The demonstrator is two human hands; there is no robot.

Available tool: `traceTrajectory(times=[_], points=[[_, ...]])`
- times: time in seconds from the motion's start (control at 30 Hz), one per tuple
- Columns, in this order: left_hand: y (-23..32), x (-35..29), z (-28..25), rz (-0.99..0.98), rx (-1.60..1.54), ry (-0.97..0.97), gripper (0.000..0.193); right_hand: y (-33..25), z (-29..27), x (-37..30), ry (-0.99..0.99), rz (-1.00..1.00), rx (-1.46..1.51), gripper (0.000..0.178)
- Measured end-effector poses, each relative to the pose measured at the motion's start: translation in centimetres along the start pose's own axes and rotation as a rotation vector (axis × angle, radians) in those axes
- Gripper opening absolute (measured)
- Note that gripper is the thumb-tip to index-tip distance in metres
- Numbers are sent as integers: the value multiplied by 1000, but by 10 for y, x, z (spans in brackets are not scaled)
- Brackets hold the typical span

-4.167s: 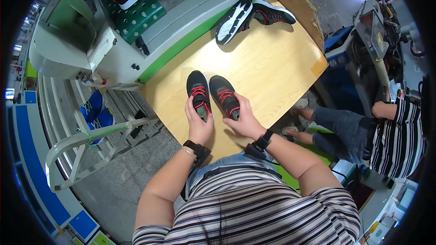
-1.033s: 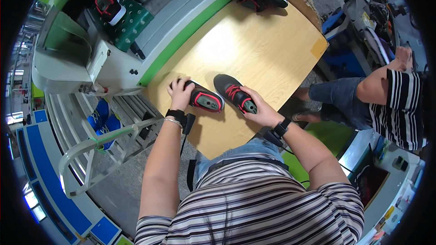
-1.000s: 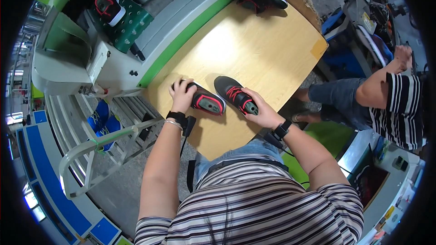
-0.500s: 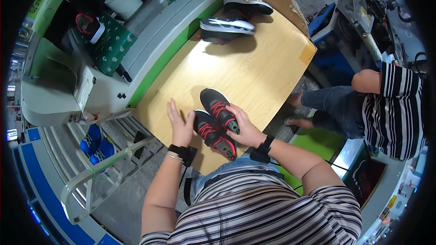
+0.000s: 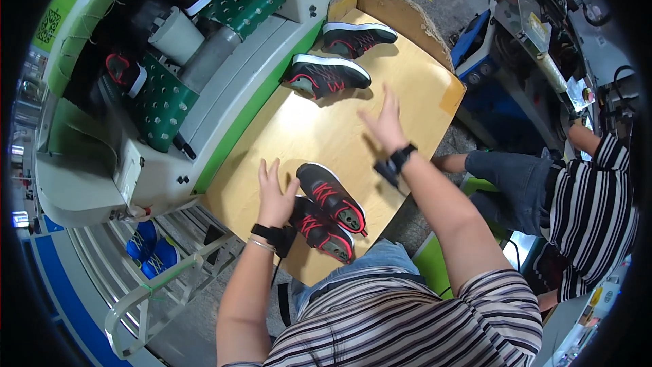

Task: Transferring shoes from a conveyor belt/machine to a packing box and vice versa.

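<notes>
Left hand (image 5: 273, 194) open and flat at lower centre of frame, palm side against the near pair of black-red shoes (image 5: 331, 207) on the wooden table (image 5: 305, 129). Right hand (image 5: 382, 120) spread wide, empty, mid-frame, near second pair (image 5: 336, 61) at upper centre.

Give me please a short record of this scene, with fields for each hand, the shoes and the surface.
left hand: open, flat beside the near pair of shoes, at its left
right hand: open, stretched out above the board, holds nothing
near pair of shoes: black with red laces, side by side at the near edge
far pair of shoes: black with white soles, lying near the cardboard wall
surface: wooden board
</notes>
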State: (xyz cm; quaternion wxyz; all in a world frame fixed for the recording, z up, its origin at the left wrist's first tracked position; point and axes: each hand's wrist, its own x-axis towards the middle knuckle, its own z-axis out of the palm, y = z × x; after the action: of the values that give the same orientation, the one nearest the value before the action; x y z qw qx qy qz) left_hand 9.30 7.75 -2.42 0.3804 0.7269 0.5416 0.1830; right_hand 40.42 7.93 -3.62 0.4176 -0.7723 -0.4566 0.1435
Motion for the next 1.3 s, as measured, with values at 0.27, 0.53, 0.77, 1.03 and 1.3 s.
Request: traceTrajectory(times=[0.27, 0.53, 0.77, 1.03, 1.3], points=[[25, -14, -31, 28, 264, 122, 94, -50, 24, 40, -199, -186, 13, 31], [17, -28, -65, 388, 139, -65, 114, -159, 3, -27, -761, -210, 406, 51], [4, -43, -46, -27, -156, -2, 75, -85, 1, -115, -748, -161, 228, 88], [-7, 18, -23, -106, -269, 76, 74, -38, -43, -167, -853, 71, 300, 84], [53, 7, -110, -122, -986, 214, 48, -60, -60, -59, -511, 374, 750, 64]])
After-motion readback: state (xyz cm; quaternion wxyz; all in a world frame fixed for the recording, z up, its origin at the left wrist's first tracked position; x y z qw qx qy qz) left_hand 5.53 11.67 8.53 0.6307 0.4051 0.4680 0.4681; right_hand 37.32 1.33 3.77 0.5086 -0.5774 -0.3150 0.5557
